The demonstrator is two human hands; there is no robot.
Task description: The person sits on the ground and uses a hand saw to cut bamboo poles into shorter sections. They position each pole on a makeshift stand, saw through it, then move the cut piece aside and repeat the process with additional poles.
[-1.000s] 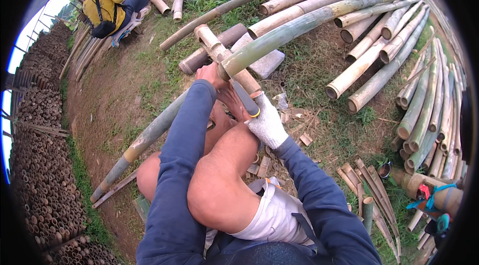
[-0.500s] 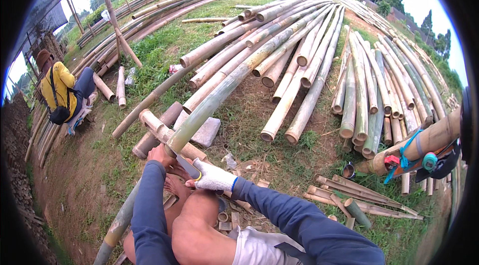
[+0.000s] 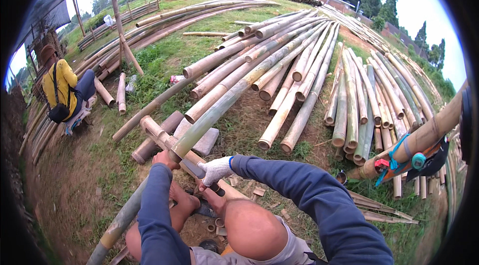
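Note:
A long greenish bamboo pole (image 3: pixel 209 116) slopes down from the stack toward me, and its near end lies by my hands. My bare left hand (image 3: pixel 165 159) is closed around it at that end. My right hand (image 3: pixel 215 170), in a white knitted glove, grips a knife (image 3: pixel 192 169) with a broad pale blade and a dark handle. The blade lies against or very close to the pole's end, just right of my left hand. Under the pole runs a paler bamboo length (image 3: pixel 158 132), angled past my knees. Part of the knife is hidden by the glove.
A big stack of bamboo poles (image 3: pixel 299 73) fans out ahead, with more poles (image 3: pixel 357 110) at right. Split strips (image 3: pixel 384 210) lie lower right. A slanting bamboo post (image 3: pixel 419 140) carries tape measures. A seated person in yellow (image 3: pixel 65 83) is at left. A pale block (image 3: pixel 202 140) stands ahead.
My right hand and the knife have moved slightly right and lower, and the dark handle now shows below the glove. My right elbow has swung up and outward. The view has tilted up.

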